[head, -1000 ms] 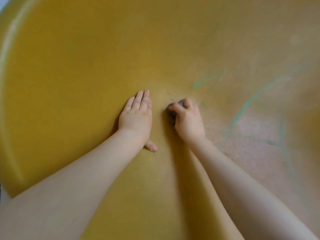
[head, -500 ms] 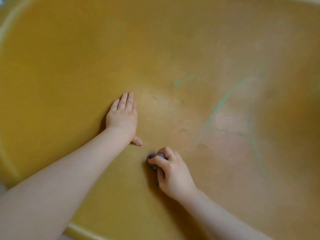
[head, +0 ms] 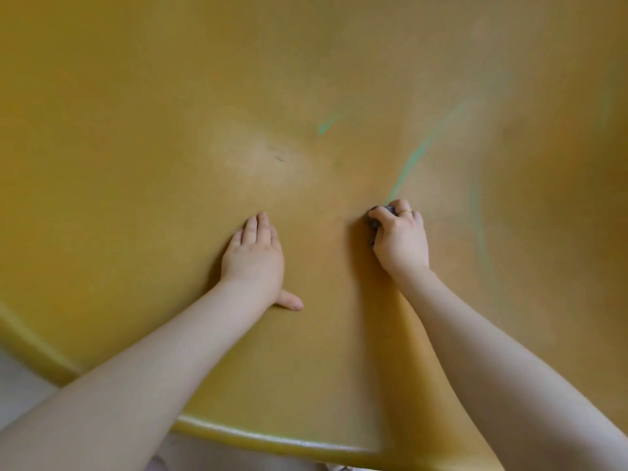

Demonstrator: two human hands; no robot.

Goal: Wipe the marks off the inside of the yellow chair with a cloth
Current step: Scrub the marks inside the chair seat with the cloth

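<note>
The left hand [head: 254, 256] lies flat on the inside of the yellow chair [head: 142, 171], palm down, its fingers straight and close together, pointing away from the person, with the thumb stuck out sideways toward the right arm. The forearm runs back from it to the lower left corner of the view. The right hand [head: 401, 241] is well apart from the left, a little farther from the person, and its fingers are curled tight round a small dark cloth [head: 379, 215], bunched so that only a wad of it shows past the knuckles on the thumb side. The knuckles face up, and a thin ring [head: 406, 211] sits on one finger. That forearm comes in from the lower right corner.

The cloth is pressed against the chair's surface just at the near end of a long green mark [head: 424, 147], which runs up and away to the right from the right hand's fingertips. A short green streak [head: 328, 125] lies beyond and between the two hands, and a fainter green line [head: 477, 219] curves down to the right of the right hand. Small dark scuffs [head: 280, 158] sit beyond the left hand's fingertips.

The chair's shell curves round both hands like a shallow bowl, and its rounded rim [head: 289, 441] passes under both forearms.
</note>
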